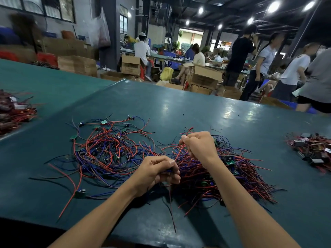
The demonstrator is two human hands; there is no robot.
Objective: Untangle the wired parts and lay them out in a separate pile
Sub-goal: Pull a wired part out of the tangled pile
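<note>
A dense tangle of red, blue and black wired parts (223, 178) with small green boards lies on the green table (197, 111), right of centre. A looser spread-out pile of wired parts (105, 151) lies to its left. My left hand (157, 174) has its fingers curled round a wired part at the tangle's left edge; thin wires hang from it toward the near table edge. My right hand (198, 145) is over the top of the tangle and pinches red wires between thumb and fingers.
Another heap of wired parts (12, 113) sits at the far left, and a heap with dark blocks (311, 151) at the right edge. A single green board with wires (79, 193) lies near left. Beyond the table, people stand and sit among cardboard boxes (204, 76).
</note>
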